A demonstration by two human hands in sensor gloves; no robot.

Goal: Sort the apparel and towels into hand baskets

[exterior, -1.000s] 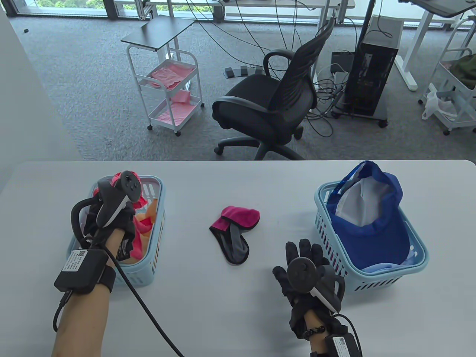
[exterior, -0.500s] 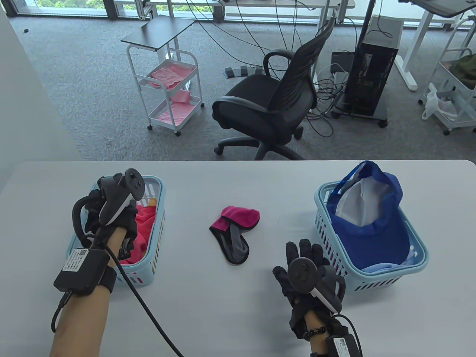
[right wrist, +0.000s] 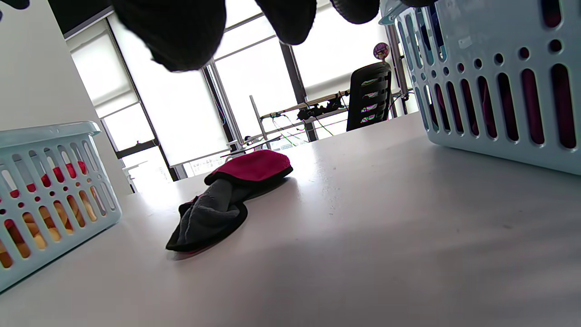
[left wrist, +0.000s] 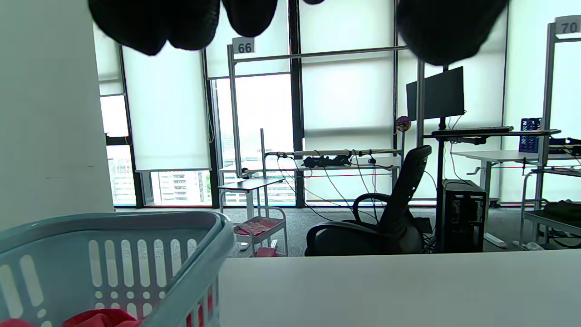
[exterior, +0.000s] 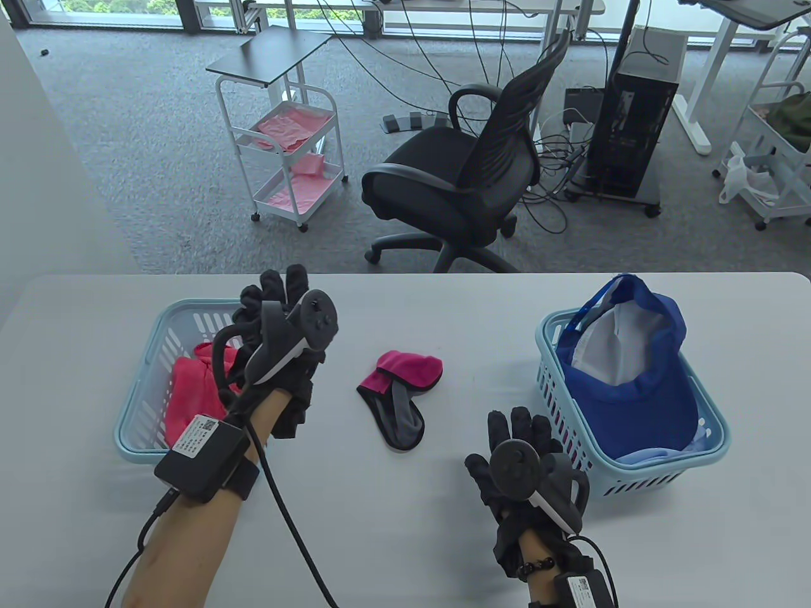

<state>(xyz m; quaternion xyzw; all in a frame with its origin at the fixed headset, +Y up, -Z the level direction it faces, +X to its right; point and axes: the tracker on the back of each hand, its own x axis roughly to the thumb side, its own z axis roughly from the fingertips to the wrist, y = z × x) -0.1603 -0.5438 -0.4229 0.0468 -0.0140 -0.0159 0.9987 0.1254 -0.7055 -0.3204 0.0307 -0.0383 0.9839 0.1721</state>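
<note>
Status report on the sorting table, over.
Left hand open, empty, above the left basket rim. Right hand flat on table, empty. Pink-and-grey cloth lies unsorted between baskets. Nothing blocking it.

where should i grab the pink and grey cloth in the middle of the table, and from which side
Pinch the pink and grey cloth at its raised pink folded end, coming from above. That end bunches up off the table; the grey end lies flat. The left hand, open, looks nearer.
</note>
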